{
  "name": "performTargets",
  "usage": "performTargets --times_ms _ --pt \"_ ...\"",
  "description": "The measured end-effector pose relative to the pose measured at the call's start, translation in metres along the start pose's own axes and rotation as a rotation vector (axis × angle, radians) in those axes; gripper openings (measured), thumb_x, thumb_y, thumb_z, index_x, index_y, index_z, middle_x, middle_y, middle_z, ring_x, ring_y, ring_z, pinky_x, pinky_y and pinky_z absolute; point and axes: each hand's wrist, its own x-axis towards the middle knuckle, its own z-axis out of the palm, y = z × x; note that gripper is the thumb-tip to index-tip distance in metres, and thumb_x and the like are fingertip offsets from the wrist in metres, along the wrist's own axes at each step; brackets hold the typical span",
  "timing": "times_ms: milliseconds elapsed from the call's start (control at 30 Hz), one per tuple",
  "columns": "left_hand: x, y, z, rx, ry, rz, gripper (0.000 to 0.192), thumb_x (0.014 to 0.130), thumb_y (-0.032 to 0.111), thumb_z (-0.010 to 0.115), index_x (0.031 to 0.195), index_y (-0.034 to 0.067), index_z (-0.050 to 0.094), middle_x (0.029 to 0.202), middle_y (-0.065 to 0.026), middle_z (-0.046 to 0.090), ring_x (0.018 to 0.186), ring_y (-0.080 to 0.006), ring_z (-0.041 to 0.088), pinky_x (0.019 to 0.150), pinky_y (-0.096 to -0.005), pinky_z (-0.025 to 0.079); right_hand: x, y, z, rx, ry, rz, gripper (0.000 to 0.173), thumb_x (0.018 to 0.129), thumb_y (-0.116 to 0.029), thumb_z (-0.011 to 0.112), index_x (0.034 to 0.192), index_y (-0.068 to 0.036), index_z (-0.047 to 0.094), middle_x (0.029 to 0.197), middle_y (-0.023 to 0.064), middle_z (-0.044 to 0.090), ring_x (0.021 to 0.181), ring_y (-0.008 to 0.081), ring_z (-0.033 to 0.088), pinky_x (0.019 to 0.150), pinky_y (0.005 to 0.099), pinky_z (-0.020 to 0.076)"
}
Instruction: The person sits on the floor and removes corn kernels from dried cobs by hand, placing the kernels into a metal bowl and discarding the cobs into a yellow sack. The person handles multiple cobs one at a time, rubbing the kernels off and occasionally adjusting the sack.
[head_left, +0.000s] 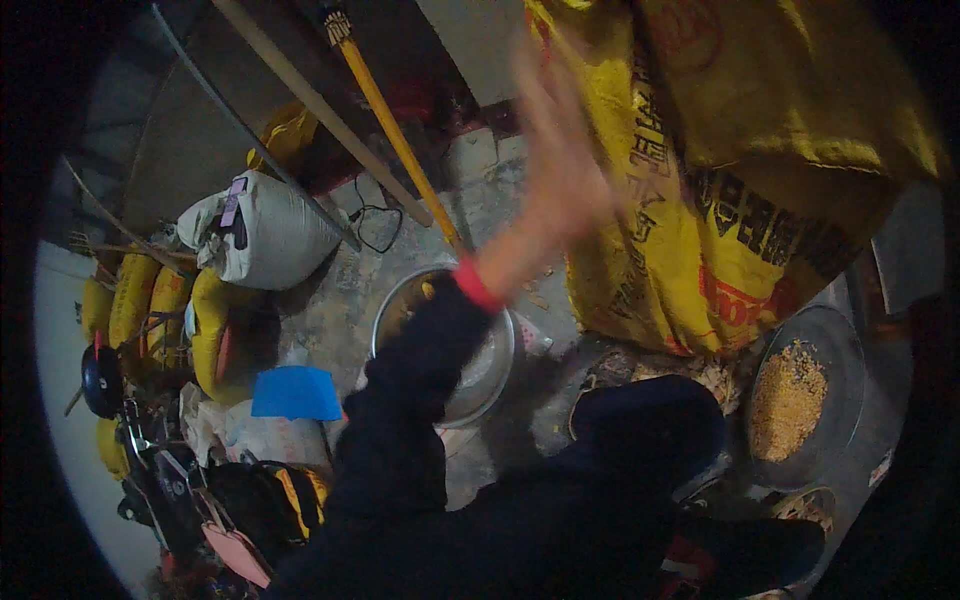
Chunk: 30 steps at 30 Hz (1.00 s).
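Observation:
My left hand (559, 176), blurred by motion, is raised beside a large yellow woven sack (637, 247) with printed writing; whether it touches the sack is unclear. A red band circles that wrist. Below the forearm, a round metal basin (504, 360) stands on the floor, partly hidden by the dark sleeve. My right hand is out of view; the dark sleeves and legs fill the bottom. To the right, an oval tub (844, 420) holds a heap of yellow grain kernels (789, 401).
A bamboo pole (394, 131) and a wooden pole (322, 112) slant across the upper left. A stuffed white sack (281, 232), yellow sacks (135, 300), a blue dustpan-like piece (296, 394) and a black bag (244, 495) crowd the left side.

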Motion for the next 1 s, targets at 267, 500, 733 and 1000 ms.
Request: performTargets --times_ms 267,500,733,1000 --pt "-0.154 0.072 0.127 0.095 -0.344 0.254 0.065 0.066 0.032 0.07 0.127 0.03 0.051 0.138 -0.0121 0.04 0.126 -0.04 0.034 0.102 -0.0574 0.028 -0.001 0.004 0.002 -0.013 0.0 -0.007 0.04 0.085 -0.027 0.061 0.118 -0.005 0.055 0.116 0.0073 0.06 0.092 0.013 0.055 0.072 0.0255 0.0435" --pt "-0.136 0.011 0.15 -0.034 -0.653 0.285 0.035 0.076 0.024 0.056 0.11 0.014 0.06 0.12 -0.0146 0.051 0.109 -0.0375 0.049 0.095 -0.0498 0.041 0.011 0.005 -0.004 -0.009 0.024 -0.003 0.039 0.086 -0.029 0.059 0.117 -0.006 0.056 0.116 0.0067 0.06 0.09 0.0117 0.054 0.07 0.0245 0.0436" --pt "-0.048 -0.067 0.132 0.286 -0.743 -0.064 0.049 0.083 0.042 0.056 0.12 0.01 0.057 0.112 -0.0202 0.059 0.097 -0.0323 0.061 0.082 -0.0405 0.049 0.021 0.023 -0.038 -0.053 0.08 0.063 0.038 0.088 -0.031 0.058 0.117 -0.006 0.056 0.116 0.006 0.059 0.088 0.0105 0.054 0.067 0.0236 0.0438" --pt "-0.109 -0.212 0.16 0.22 -0.478 -0.74 0.065 0.088 0.055 0.047 0.133 0.007 0.046 0.129 -0.0279 0.046 0.118 -0.0389 0.046 0.099 -0.043 0.038 -0.049 0.08 -0.017 0.269 -0.062 0.515 0.031 0.089 -0.027 0.057 0.112 -0.006 0.057 0.11 0.0033 0.062 0.062 0.0022 0.047 0.049 0.0182 0.0355"
